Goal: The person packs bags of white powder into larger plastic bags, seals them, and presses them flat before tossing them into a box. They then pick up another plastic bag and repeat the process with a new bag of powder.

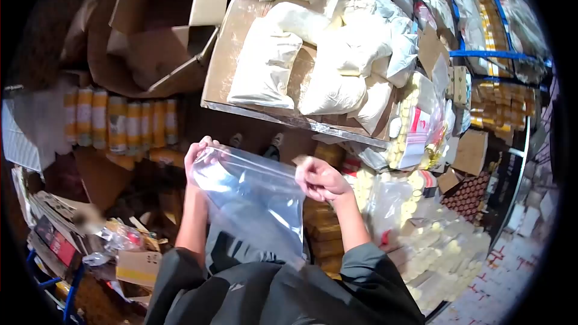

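Observation:
A clear plastic bag is stretched between my two hands, in front of my body. My left hand is closed on its upper left corner. The upper right corner is pinched in my right hand. The bag looks flat, with nothing visible inside. Beyond my hands, several filled pale bags lie on a brown cardboard surface.
An open cardboard box stands at the upper left, above a row of yellow-and-white rolls. Clear bags with pale round pieces are piled at the right. A blue rail crosses the upper right.

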{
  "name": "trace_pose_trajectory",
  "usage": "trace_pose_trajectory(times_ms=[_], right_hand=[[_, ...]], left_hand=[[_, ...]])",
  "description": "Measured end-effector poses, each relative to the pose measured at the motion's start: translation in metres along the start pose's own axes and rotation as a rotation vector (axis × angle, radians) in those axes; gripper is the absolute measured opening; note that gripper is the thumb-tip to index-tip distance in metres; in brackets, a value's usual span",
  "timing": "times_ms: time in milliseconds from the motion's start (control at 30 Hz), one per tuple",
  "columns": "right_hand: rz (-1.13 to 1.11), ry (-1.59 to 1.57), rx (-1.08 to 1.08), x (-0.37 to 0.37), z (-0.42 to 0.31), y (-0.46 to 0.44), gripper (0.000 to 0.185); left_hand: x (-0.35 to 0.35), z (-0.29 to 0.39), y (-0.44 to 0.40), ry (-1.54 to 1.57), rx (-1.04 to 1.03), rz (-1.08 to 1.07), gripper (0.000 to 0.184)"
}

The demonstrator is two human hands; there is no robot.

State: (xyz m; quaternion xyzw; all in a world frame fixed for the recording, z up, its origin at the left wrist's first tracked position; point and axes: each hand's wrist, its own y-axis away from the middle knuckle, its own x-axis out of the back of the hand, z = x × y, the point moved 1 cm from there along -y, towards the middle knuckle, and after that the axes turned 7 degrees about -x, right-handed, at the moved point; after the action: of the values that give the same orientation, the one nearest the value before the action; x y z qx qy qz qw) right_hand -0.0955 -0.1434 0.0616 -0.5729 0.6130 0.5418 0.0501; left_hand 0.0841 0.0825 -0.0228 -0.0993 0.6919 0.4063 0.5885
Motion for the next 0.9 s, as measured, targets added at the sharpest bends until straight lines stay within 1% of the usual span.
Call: trace_pose_trajectory(times_ms=[33, 67, 100, 133, 167, 200, 233, 267, 300, 333, 367, 400, 467, 500, 567, 600, 633, 667, 700, 767, 800, 833, 867, 900], right_hand=[[0.172, 0.046, -0.052, 0.018, 0.001, -0.009, 0.011], [0.299, -0.038, -0.109, 0.036, 0.004, -0.022, 0.011], [0.445, 0.007, -0.092, 0.051, 0.005, -0.037, 0.017], [0.554, 0.095, -0.098, 0.071, 0.008, -0.049, 0.019], [0.655, 0.184, -0.104, 0.094, 0.012, -0.064, 0.021], [0.687, 0.226, -0.052, 0.117, 0.014, -0.079, 0.019], [0.819, 0.349, 0.024, 0.144, 0.018, -0.099, 0.015], [0.807, 0.403, 0.170, 0.182, 0.025, -0.120, 0.015], [0.874, 0.532, 0.184, 0.186, 0.017, -0.135, 0.016], [0.927, 0.611, 0.306, 0.199, 0.016, -0.150, 0.018], [0.949, 0.504, 0.193, 0.190, 0.003, -0.156, 0.020], [0.959, 0.497, 0.196, 0.201, 0.003, -0.167, 0.019], [0.957, 0.413, 0.124, 0.210, 0.002, -0.183, 0.017], [0.961, 0.369, 0.106, 0.212, 0.002, -0.189, 0.016], [0.943, 0.206, 0.167, 0.214, 0.003, -0.200, 0.014], [0.896, 0.117, 0.158, 0.219, 0.003, -0.201, 0.012], [0.911, 0.042, 0.222, 0.224, 0.008, -0.207, 0.012], [0.895, 0.042, 0.218, 0.224, 0.009, -0.207, 0.013], [0.882, 0.042, 0.218, 0.223, 0.008, -0.207, 0.013], [0.897, 0.053, 0.242, 0.222, 0.011, -0.209, 0.017], [0.905, 0.073, 0.244, 0.223, 0.010, -0.209, 0.018], [0.915, 0.093, 0.248, 0.221, 0.008, -0.209, 0.020], [0.941, 0.153, 0.211, 0.216, 0.003, -0.209, 0.023], [0.883, 0.172, 0.191, 0.224, 0.005, -0.206, 0.021]], left_hand=[[0.018, 0.000, -0.005, -0.231, 0.022, 0.113, 0.022], [0.047, 0.001, -0.014, -0.396, 0.146, 0.192, 0.022], [0.065, -0.001, -0.023, -0.561, 0.271, 0.271, 0.021], [0.074, -0.020, -0.031, -0.762, 0.216, 0.329, 0.022], [0.099, -0.031, -0.040, -0.959, 0.287, 0.350, 0.023], [0.112, -0.044, -0.049, -1.030, 0.234, 0.380, 0.022], [0.121, -0.059, -0.062, -1.109, 0.179, 0.416, 0.022], [0.129, -0.072, -0.076, -1.026, 0.042, 0.497, 0.020], [0.134, -0.087, -0.088, -0.949, -0.073, 0.566, 0.019], [0.134, -0.095, -0.099, -0.956, -0.121, 0.607, 0.019], [0.134, -0.098, -0.114, -0.959, -0.184, 0.643, 0.021], [0.140, -0.099, -0.128, -0.931, -0.223, 0.652, 0.023], [0.158, -0.097, -0.150, -0.854, -0.310, 0.668, 0.026], [0.158, -0.091, -0.161, -0.881, -0.293, 0.709, 0.025], [0.152, -0.081, -0.174, -0.975, -0.287, 0.798, 0.021], [0.150, -0.076, -0.179, -0.987, -0.274, 0.827, 0.019], [0.153, -0.073, -0.180, -1.001, -0.256, 0.853, 0.019], [0.162, -0.067, -0.183, -1.084, -0.261, 0.835, 0.022], [0.161, -0.066, -0.188, -1.100, -0.234, 0.886, 0.023], [0.179, -0.065, -0.198, -0.957, -0.265, 0.833, 0.021], [0.161, -0.070, -0.202, -1.069, -0.265, 0.901, 0.021], [0.161, -0.073, -0.205, -1.152, -0.320, 0.899, 0.023], [0.163, -0.072, -0.207, -1.205, -0.282, 0.911, 0.025], [0.167, -0.069, -0.207, -1.258, -0.245, 0.920, 0.027]])
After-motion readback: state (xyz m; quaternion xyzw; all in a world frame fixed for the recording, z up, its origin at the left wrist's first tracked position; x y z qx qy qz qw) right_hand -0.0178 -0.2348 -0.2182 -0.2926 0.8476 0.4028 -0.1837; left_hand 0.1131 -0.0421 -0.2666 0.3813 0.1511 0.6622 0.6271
